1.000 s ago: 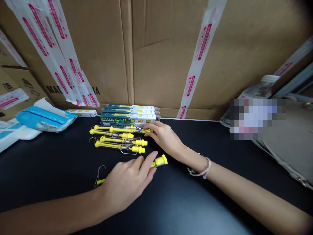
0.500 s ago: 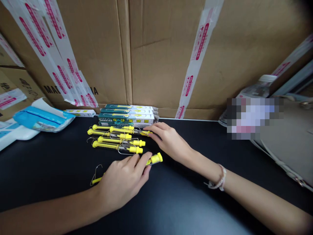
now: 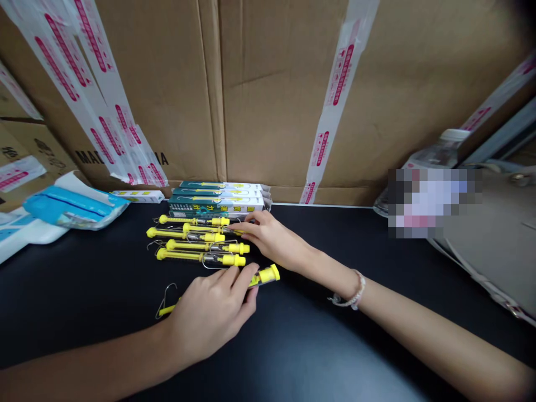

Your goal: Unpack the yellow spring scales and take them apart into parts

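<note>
My left hand (image 3: 213, 315) is wrapped round a yellow, clear-barrelled spring scale (image 3: 268, 274). Its capped end sticks out past my fingers, and its wire hook shows at the other side, while the palm hides its middle. Farther back, my right hand (image 3: 274, 237) has thumb and fingertips on the near end of another spring scale (image 3: 201, 229); the fingers partly cover that end. This scale lies among several more, including one spring scale (image 3: 196, 255) at the front of the group, all roughly side by side with metal hooks.
Green-and-white boxes (image 3: 213, 204) are stacked behind the scales, against a large taped carton (image 3: 272, 111). At the left are a blue packet (image 3: 77, 204) and a small white box (image 3: 140, 196). A plastic bottle (image 3: 435, 156) and a grey bag (image 3: 498, 240) stand right on the black table (image 3: 318, 346).
My right hand has moved slightly left, and the spring scale at its fingertips has slid left with it. My left hand stays nearly still, holding its scale.
</note>
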Available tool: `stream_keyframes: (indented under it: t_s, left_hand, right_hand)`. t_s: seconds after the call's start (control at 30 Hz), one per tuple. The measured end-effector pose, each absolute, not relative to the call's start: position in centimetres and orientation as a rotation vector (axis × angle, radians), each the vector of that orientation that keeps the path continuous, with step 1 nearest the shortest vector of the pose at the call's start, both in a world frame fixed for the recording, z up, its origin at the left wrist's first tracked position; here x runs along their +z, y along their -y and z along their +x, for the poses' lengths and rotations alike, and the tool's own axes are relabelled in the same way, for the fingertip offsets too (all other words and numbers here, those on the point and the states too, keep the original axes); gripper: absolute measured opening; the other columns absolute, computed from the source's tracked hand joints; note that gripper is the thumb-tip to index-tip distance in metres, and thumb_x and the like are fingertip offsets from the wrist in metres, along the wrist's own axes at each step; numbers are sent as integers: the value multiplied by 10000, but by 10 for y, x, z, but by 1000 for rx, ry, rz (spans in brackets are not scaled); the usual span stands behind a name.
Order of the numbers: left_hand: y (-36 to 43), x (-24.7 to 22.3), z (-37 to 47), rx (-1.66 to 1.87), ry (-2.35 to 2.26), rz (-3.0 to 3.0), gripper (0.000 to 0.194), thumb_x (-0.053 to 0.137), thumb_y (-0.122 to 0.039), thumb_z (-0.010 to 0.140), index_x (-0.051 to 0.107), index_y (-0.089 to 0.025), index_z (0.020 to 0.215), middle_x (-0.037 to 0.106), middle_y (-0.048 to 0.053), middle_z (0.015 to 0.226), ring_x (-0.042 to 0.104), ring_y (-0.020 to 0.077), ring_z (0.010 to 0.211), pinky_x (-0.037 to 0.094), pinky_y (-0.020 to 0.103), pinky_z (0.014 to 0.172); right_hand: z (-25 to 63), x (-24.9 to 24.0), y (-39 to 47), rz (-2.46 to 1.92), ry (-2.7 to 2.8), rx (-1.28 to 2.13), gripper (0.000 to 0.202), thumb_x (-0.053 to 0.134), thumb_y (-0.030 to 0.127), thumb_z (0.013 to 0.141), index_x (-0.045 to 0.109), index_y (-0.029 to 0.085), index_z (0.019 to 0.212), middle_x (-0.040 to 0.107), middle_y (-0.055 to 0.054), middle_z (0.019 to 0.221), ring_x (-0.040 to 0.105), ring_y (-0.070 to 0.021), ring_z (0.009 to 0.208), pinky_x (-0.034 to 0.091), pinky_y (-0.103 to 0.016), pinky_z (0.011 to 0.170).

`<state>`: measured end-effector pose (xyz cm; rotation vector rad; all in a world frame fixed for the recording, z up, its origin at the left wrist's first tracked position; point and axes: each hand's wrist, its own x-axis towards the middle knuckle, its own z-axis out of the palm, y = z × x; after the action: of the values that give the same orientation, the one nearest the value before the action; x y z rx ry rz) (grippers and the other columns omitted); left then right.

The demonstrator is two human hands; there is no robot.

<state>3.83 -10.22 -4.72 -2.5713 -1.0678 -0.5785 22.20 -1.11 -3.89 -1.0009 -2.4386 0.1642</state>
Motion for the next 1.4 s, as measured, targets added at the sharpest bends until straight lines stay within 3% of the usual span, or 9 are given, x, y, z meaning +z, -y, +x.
stream_keyframes:
  t_s: [0.17,0.4,0.5,0.6,0.73,0.87,1.1,1.3,1.4]
  left_hand:
    - [90,-45,29,-634,951,-2693,220,501,-235,966,633,-178,1132,742,23,872,745,199,723,557,295,547]
    - [78,-44,23,-619,869,-2712,208,515,-233,967,639,-166,1121,753,47,906,747,197,759,585,291,632]
    - [78,-45,24,-607,859,-2710,205,515,-229,967,640,-163,1115,757,50,909,747,188,767,589,278,654]
    - [80,-46,24,-620,867,-2700,218,514,-236,974,632,-172,1146,756,45,912,748,188,776,592,278,651]
    - [82,-47,22,-610,854,-2668,319,510,-234,991,574,-137,1288,755,70,964,749,203,840,612,314,747]
    - [85,-41,23,-630,835,-2626,358,478,-182,1003,531,-112,1350,742,95,1044,724,214,941,583,341,877]
    - [88,-31,20,-764,771,-2518,322,562,-125,963,572,-114,1285,754,76,1047,715,210,889,551,345,831]
    - [81,-25,1,-1069,797,-2582,418,656,-291,871,571,-161,1259,742,91,1118,694,241,1016,537,373,925]
    - [78,-28,-4,-1172,906,-2686,410,622,-250,852,573,-185,1255,741,59,1040,707,196,916,579,309,835]
  right_hand:
    - [241,-27,24,-969,2329,131,389,441,99,1012,570,219,1359,607,-125,1259,578,-245,1156,515,-444,1001]
    - [259,-30,75,-959,1945,373,258,410,188,1047,631,225,1174,693,-53,982,683,-174,867,569,-314,804]
    - [259,-38,100,-1021,1940,490,206,524,265,1019,637,239,1190,708,-52,1016,694,-180,872,573,-313,801]
    - [256,-44,113,-1092,1977,601,353,712,347,908,630,255,1239,720,-49,1057,692,-193,850,586,-334,808]
    - [253,-46,113,-1152,1827,875,221,688,363,919,680,241,1103,747,-23,946,711,-172,763,603,-305,745]
    - [256,-46,111,-1130,1661,1016,228,696,378,902,687,221,1068,751,-35,938,730,-186,807,611,-312,776]
    - [264,-45,114,-1165,1513,1046,272,717,410,873,694,213,1059,758,-46,923,717,-178,738,614,-303,723]
    - [266,-44,111,-1195,1409,1080,278,746,410,838,701,203,1017,729,-32,850,677,-156,707,583,-271,700]
    - [265,-42,111,-1198,1325,1118,303,785,408,798,712,195,1001,725,-31,831,663,-144,687,579,-255,685]
